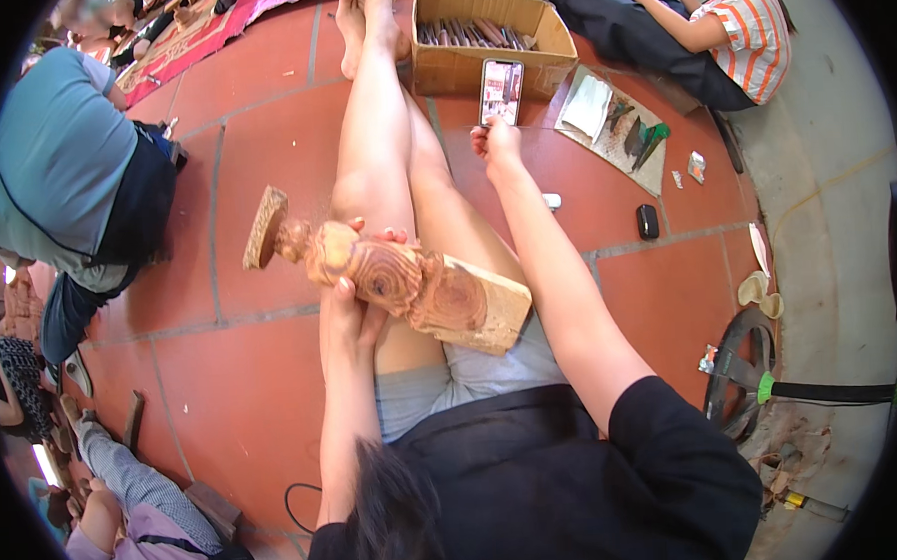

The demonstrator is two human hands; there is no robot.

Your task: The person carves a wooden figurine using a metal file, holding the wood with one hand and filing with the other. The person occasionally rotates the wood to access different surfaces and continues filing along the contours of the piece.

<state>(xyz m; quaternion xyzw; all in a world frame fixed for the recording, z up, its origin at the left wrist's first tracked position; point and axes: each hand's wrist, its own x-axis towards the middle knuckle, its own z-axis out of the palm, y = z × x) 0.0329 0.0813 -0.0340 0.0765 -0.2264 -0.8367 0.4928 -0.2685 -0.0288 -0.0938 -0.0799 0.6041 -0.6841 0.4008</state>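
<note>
The tiled floor [255, 198] is hard, so anything let go past the lap's edges could chip or crack on it. The legs [374, 173] lie stretched out; a shift of a thigh could tilt whatever is over them. The box [445, 77], just beyond the shins' right edge, is open-topped, and its tools [478, 33] could nick fingers reaching in blindly.

The carving [399, 282] is over the lap, its block end near the right thigh (whether it rests there, I cannot tell). Only the left hand [357, 312] grips it, fingers and thumb wrapped round the middle; the heavier-looking block could swing down if that grip slackens. The right hand [499, 141] has its fingers closed on the phone's near edge, so the phone [501, 89] could slip if attention drifts. The disc [264, 229] juts beyond the left thigh's edge on a thin neck, which a knock could snap.
</note>
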